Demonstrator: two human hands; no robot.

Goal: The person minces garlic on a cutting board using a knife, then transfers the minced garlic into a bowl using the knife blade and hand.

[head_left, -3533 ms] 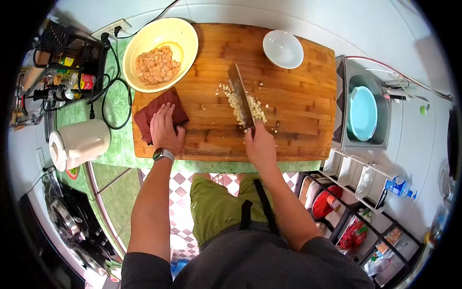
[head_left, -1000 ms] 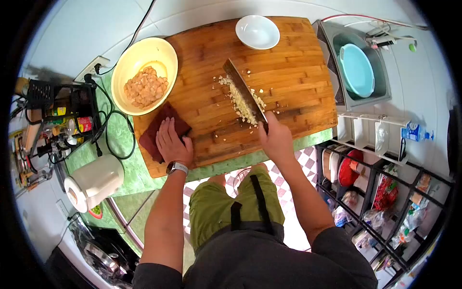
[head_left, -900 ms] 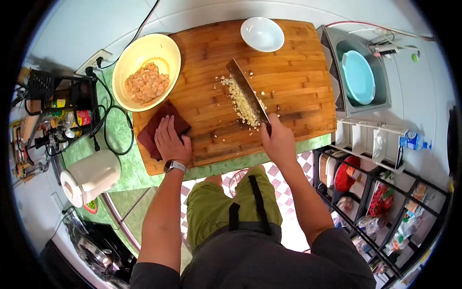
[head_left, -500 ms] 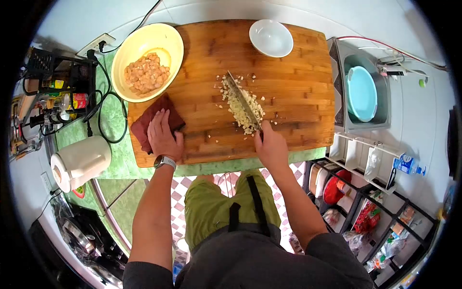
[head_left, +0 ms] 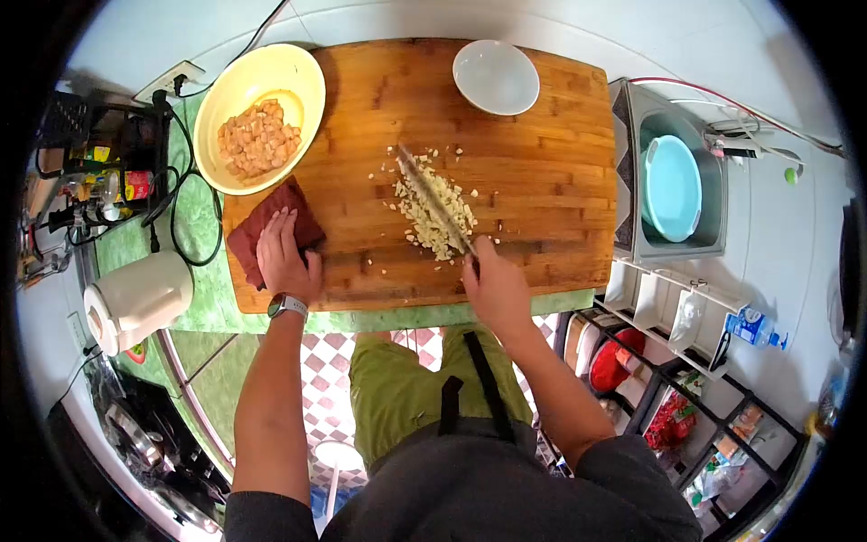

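My right hand (head_left: pixel 497 287) grips the handle of a knife (head_left: pixel 433 199), its blade edge-on over a heap of finely chopped pale pieces, apparently garlic (head_left: pixel 424 230). The blade looks slightly blurred and slants from the hand toward the far left. Loose bits lie scattered round the heap on the wooden cutting board (head_left: pixel 388 99). My left hand (head_left: pixel 289 260) rests flat, fingers extended, on a folded dark red cloth (head_left: pixel 246 242) at the board's near left corner. Beyond the cloth, a yellow bowl (head_left: pixel 311 108) holds diced raw meat (head_left: pixel 257 140).
A white bowl (head_left: pixel 497 77) stands at the board's far edge. To the right is a metal sink (head_left: pixel 713 212) with a light blue basin (head_left: pixel 673 190). A cream-coloured kettle-like appliance (head_left: pixel 140 303) and black cords (head_left: pixel 185 203) lie left of the board on the green counter (head_left: pixel 212 312).
The whole view has shifted, so most things appear farther left. My right hand still holds the knife over the chopped heap, and my left hand stays on the cloth.
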